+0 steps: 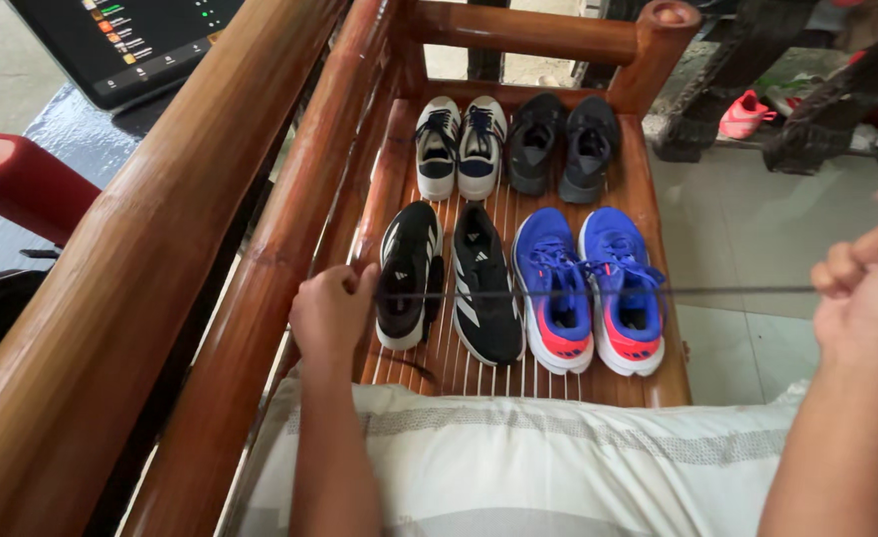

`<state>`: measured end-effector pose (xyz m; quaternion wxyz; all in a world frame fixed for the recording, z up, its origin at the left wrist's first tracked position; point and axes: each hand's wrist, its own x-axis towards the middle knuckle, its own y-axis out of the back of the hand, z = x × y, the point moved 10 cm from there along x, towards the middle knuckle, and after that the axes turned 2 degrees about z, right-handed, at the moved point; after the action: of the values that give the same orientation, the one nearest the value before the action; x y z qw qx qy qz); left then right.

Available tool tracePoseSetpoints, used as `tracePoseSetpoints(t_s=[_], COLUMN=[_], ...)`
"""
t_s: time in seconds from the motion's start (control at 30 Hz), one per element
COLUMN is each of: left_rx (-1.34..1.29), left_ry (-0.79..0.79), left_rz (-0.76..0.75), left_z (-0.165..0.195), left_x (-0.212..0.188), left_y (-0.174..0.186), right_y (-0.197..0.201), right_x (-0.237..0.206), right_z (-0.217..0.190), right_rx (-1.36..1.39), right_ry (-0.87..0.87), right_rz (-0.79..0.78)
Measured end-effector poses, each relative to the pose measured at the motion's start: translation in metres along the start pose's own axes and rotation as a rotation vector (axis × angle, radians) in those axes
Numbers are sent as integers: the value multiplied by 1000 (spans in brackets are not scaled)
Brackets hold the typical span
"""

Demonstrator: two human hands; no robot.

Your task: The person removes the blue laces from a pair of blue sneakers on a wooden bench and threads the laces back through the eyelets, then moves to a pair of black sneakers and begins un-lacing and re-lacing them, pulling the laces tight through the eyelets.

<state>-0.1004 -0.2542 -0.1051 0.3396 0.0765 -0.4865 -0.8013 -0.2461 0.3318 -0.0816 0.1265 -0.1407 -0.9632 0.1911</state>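
Observation:
A thin black shoelace [598, 292] is stretched taut between my two hands, running level above the shoes. My left hand [331, 314] pinches its left end beside the bench's armrest. My right hand [872, 288] grips the other end out past the bench's right edge. Below the lace stand a pair of black sneakers with white stripes [449, 278] and a pair of blue sneakers with red heels [590, 286]. The left black sneaker looks unlaced. Farther back sit a white and navy pair [459, 145] and a dark grey pair [563, 145].
The shoes rest on a slatted bamboo bench [648, 383] with thick rails at left and back. A white striped pillow [538, 467] lies across my lap. A dark tablet screen [125, 40] sits upper left; a pink shoe [744, 114] lies on the tiled floor.

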Motion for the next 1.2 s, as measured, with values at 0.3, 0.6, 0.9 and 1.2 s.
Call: tracePoseSetpoints(t_s=[0.3, 0.6, 0.9, 1.2], left_rx=[-343, -711, -917, -832], left_ry=[-132, 132, 263, 229], left_rz=[-401, -470, -615, -538], left_z=[83, 57, 56, 48], left_x=[-5, -24, -19, -13], left_y=[-181, -276, -306, -300], right_y=[-151, -183, -205, -221], right_x=[-70, -100, -104, -107], right_z=[190, 247, 242, 234], right_rx=[-710, -1025, -1234, -1121], right_ry=[-263, -30, 250, 301], right_rz=[-521, -458, -595, -548])
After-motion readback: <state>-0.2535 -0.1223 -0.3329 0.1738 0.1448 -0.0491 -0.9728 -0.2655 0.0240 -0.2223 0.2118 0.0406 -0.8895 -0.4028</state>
